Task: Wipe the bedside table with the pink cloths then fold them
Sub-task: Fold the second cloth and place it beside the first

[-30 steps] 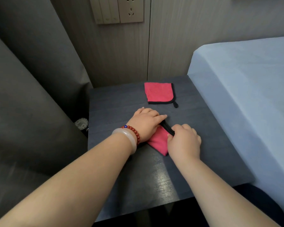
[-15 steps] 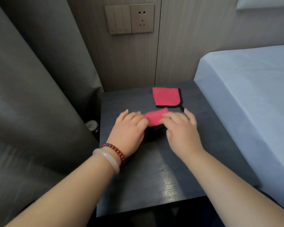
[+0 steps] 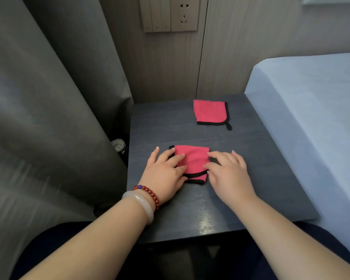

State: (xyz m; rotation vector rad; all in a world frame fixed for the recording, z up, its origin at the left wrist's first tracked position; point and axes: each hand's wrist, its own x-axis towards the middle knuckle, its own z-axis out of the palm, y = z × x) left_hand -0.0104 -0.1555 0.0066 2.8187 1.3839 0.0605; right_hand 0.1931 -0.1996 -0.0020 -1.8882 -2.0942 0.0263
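A folded pink cloth with black trim lies in the middle of the dark bedside table. My left hand lies flat on its left side, fingers spread on the fabric. My right hand presses its right edge with flat fingers. Neither hand grips it. A second pink cloth, folded with a black loop at its corner, rests untouched at the back of the table.
A bed with a pale blue sheet runs along the table's right side. A grey curtain hangs at the left. A wall socket and switches sit above. A small round dial object lies in the gap left of the table.
The near cloth has been folded over into a compact rectangle. Both hands have spread apart from its middle to its left and right sides and now lie flat on it.
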